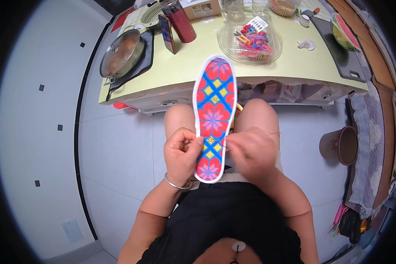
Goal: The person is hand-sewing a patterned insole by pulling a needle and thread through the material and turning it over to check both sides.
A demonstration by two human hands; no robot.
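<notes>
An embroidered insole [214, 114] stands lengthwise over my lap, white-edged, with red flowers, blue lattice and yellow diamonds. My left hand [182, 152] grips its left edge low down, thumb on the patterned face and fingers curled behind. At the opposite edge my right hand [253, 152] is blurred by motion, its fingertips pinched together close to the insole. A thin dark line shows at those fingertips, too fine to name. A fine red thread [273, 133] trails on the right side of this hand.
Ahead is a pale yellow table with a lidded pan [121, 55], a phone [166, 34], a dark red flask [180, 22] and a clear plastic container [251, 55] holding colourful thread. A watermelon piece [344, 33] lies farther right. A brown bin [339, 145] stands on the floor.
</notes>
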